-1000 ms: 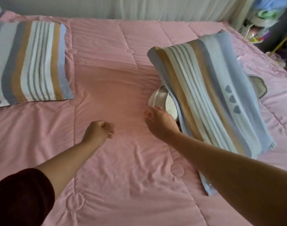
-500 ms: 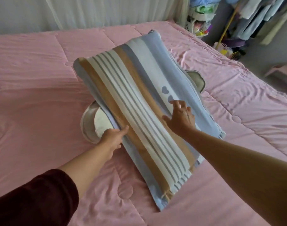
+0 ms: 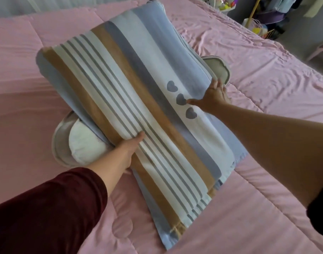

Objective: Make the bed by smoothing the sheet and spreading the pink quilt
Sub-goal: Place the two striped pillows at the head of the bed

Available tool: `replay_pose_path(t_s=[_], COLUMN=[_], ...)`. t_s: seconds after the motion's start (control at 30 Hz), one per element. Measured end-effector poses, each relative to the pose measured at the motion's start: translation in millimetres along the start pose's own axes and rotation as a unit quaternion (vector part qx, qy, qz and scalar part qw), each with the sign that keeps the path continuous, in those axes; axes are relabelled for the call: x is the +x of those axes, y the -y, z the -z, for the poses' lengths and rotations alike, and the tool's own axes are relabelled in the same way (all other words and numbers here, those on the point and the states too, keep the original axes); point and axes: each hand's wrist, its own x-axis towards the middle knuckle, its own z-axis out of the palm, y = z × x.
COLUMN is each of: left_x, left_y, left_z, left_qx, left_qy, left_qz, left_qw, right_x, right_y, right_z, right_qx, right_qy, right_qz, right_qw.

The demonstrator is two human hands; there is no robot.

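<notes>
The pink quilt (image 3: 28, 110) lies spread over the bed. On it a striped pillow (image 3: 131, 92) in blue, white and tan with three grey hearts sits tilted across a grey-and-white cushion (image 3: 81, 147). My left hand (image 3: 129, 145) grips the pillow's left edge, thumb on top and fingers underneath. My right hand (image 3: 213, 98) grips the pillow's right edge near the hearts, thumb on the cover and fingers curled round the side. The cushion's far end (image 3: 217, 68) peeks out behind my right hand.
The bed's right edge runs diagonally at the right, where the quilt (image 3: 267, 74) is wrinkled. Beyond it stand clutter, a yellow stick (image 3: 253, 11) and hanging clothes. A white curtain (image 3: 47, 4) hangs behind the bed.
The view swung right, away from the second pillow. Both hands reached the pillow and took hold of its two sides; the right hand moved from the top face to the right edge.
</notes>
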Motion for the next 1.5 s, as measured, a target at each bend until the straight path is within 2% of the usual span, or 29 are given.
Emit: replay_pose_path(t_s=[0.17,0.33,0.47,0.83,1.03,1.17,1.3,1.5], left_x=[47,75,86,77,42,-6,-43,-91], left_y=[10,25,30,31,40,48,56,68], left_z=[-14,-21,-22,-18,-13,-3,20,85], left_qx=[-0.003,0.060,0.094,0.112,0.018,0.019,-0.027,0.005], left_qy=[-0.035,-0.104,-0.120,-0.103,-0.113,-0.195,-0.221,-0.313], left_qz=[-0.024,-0.049,-0.047,-0.040,-0.103,-0.153,-0.237,-0.338], left_qw=[0.999,0.992,0.987,0.988,0.988,0.968,0.946,0.888], right_x=[38,56,66,37,8,-15,-50,-119], right_y=[-2,-9,-13,-16,-18,-18,-24,-7], right_z=[-22,-31,-32,-24,-4,12,13,5], right_qx=[0.001,-0.067,-0.056,-0.030,-0.017,0.009,0.008,0.051], right_qy=[0.052,0.034,0.017,-0.092,-0.137,-0.145,-0.139,-0.131], right_qz=[-0.012,-0.027,0.002,0.035,0.087,0.077,0.041,0.001], right_qw=[0.999,0.997,0.998,0.995,0.987,0.986,0.989,0.990])
